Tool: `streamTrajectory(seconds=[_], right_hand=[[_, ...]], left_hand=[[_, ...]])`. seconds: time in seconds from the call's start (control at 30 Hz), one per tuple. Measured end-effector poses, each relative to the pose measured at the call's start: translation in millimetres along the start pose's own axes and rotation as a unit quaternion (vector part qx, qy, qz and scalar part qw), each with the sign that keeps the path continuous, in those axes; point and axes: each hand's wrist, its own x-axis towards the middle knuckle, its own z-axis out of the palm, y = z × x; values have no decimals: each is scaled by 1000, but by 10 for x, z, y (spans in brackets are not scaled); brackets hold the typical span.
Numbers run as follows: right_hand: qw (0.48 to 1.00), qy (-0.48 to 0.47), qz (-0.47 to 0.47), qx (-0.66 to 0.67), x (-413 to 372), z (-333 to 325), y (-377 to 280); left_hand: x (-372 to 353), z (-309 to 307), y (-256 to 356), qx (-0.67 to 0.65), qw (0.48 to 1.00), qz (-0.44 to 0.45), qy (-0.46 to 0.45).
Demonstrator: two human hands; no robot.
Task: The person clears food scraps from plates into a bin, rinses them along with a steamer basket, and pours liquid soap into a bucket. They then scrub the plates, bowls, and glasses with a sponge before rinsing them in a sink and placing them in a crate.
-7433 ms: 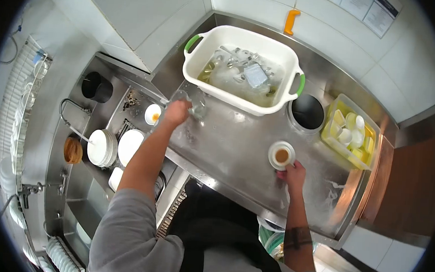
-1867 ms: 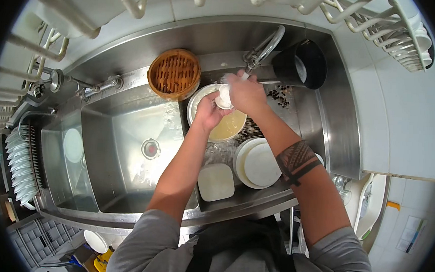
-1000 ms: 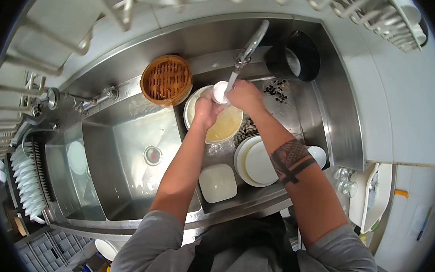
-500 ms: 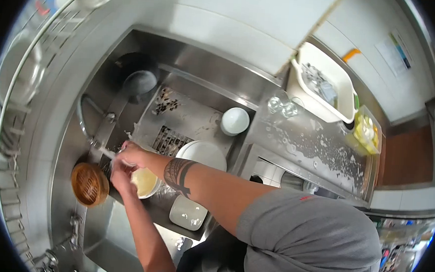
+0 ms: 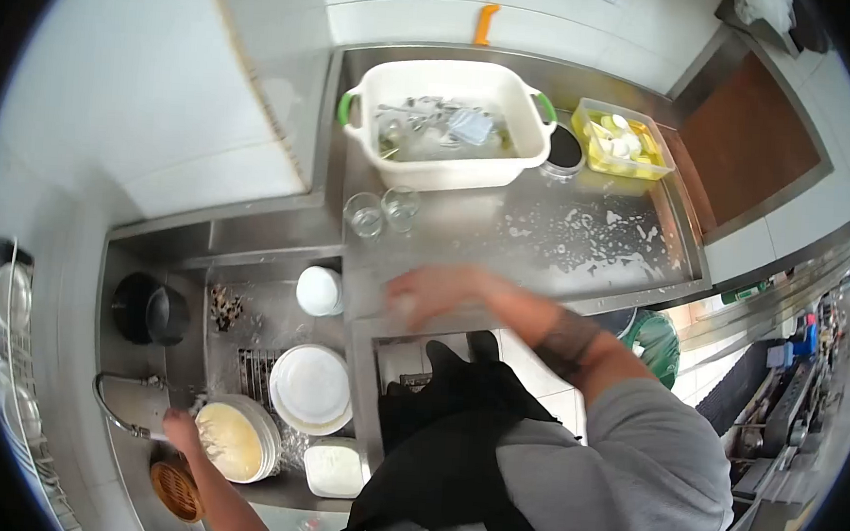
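My left hand is closed at the end of the curved faucet spout, at the lower left of the sink. Right beside it is a stack of white bowls, the top one showing a pale yellow inside. My right hand is over the metal edge between sink and counter, its fingers smeared by motion; whether it holds anything is unclear. White plates are stacked in the sink right of the bowls, with a white rectangular dish below them and a white cup or bowl above.
A dark pot and a round bamboo steamer are at the left. On the wet counter are a white basin with utensils, two glasses, a dark-topped round container and a clear tub with yellow liquid.
My right hand has left the faucet and moved across toward the counter. My left hand remains near the spout. The view has turned toward the counter, showing more of the basin.
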Motion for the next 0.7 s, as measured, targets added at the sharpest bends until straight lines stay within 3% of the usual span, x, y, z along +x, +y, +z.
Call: streamTrajectory(seconds=[0.07, 0.1, 0.13, 0.17, 0.2, 0.3, 0.37, 0.43, 0.5, 0.6, 0.67, 0.7], right_hand=[[983, 77, 167, 9, -1011, -615, 817], [977, 115, 171, 57, -1485, -865, 1262], [932, 185, 286, 121, -1901, -1176, 1487], [965, 248, -11, -83, -2216, -1202, 3025], [835, 381, 368, 150, -2486, -1593, 2138], [712, 586, 366, 120, -2842, -2129, 3530], [701, 582, 385, 148, -2865, -2461, 4146], [698, 594, 399, -34, -2778, -2683, 5082], [693, 561, 449, -62, -2594, -2914, 5272], [691, 537, 482, -48, -2363, -3232, 5713], [666, 612, 418, 91, -2324, -3377, 5871], [666, 610, 419, 94, -2415, -3405, 5919]], left_hand=[[-206, 99, 167, -49, 996, -75, 15], [-261, 243, 162, -82, 991, -102, 8], [-361, 202, 325, -78, 992, -98, 8], [-554, 115, 552, -110, 992, -61, -21], [-762, 77, 754, -141, 988, -27, -50], [-1269, -51, 1510, -215, 966, -119, -84], [-1455, 48, 1595, -127, 984, -37, -120], [-1740, -163, 2258, -105, 983, -59, -136], [-1938, -155, 2453, -75, 983, -17, -169], [-2245, -485, 3079, -73, 971, -45, -223], [-2377, -615, 3287, -82, 967, -56, -236], [-2435, -687, 3354, -94, 961, -67, -253]])
